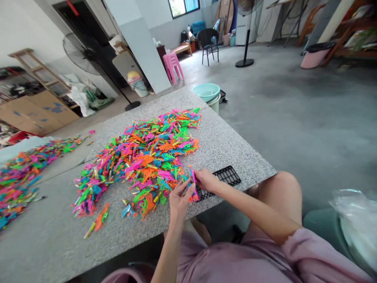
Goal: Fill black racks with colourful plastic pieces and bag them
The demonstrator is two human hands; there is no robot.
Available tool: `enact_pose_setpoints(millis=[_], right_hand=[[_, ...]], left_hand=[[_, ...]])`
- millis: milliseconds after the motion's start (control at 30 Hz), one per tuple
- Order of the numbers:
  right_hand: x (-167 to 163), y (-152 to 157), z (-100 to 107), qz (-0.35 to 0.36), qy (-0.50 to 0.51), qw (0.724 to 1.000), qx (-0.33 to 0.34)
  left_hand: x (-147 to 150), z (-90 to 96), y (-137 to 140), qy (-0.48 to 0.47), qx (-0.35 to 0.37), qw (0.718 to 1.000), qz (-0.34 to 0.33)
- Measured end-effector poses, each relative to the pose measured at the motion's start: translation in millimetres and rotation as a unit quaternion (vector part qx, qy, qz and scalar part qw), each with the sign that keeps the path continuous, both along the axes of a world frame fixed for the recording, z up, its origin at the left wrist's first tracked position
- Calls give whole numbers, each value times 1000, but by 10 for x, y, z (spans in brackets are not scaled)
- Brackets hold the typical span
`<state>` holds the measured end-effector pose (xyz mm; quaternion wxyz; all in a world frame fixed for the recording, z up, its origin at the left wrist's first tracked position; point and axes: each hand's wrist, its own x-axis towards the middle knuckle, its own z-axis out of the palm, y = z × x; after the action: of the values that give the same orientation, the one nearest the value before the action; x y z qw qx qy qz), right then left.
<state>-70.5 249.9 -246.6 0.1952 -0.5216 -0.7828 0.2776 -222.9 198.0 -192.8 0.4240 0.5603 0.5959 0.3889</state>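
Grip of the left hand [178,197] and of the right hand [207,181] is clamped, fingertips together, on a magenta piece [193,175]. It looks slim, bright and plastic, with a touch of orange at its far end; the fingers hide finer detail. It is by the left end of a black grid [230,175] on the table [224,137], right of a multicoloured pile [147,153].

No text, label, brand or number was readable; blue marks [53,107] on cardboard [32,105] formed no legible lettering.
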Motion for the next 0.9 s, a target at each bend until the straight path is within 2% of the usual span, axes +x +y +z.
enact_pose_setpoints(millis=[167, 267, 567, 700, 833, 900], right_hand=[[-43, -40, 145, 39, -68, 997, 7], [-66, -83, 160, 30, -74, 997, 1], [-62, 34, 167, 38, -51, 998, 0], [-85, 43, 131, 31, -49, 998, 13], [112, 307, 111, 123, 8, 992, -29], [212, 551, 133, 81, 19, 996, -23]], left_hand=[[33, -49, -41, -27, 32, 998, 43], [39, -31, -51, -29, 42, 998, 45], [56, -34, -27, -25, 31, 999, 8], [-32, 22, 51, -8, 12, 999, -35], [-112, 66, 82, 9, -6, 998, -56], [-130, 57, 69, 15, -4, 998, -53]])
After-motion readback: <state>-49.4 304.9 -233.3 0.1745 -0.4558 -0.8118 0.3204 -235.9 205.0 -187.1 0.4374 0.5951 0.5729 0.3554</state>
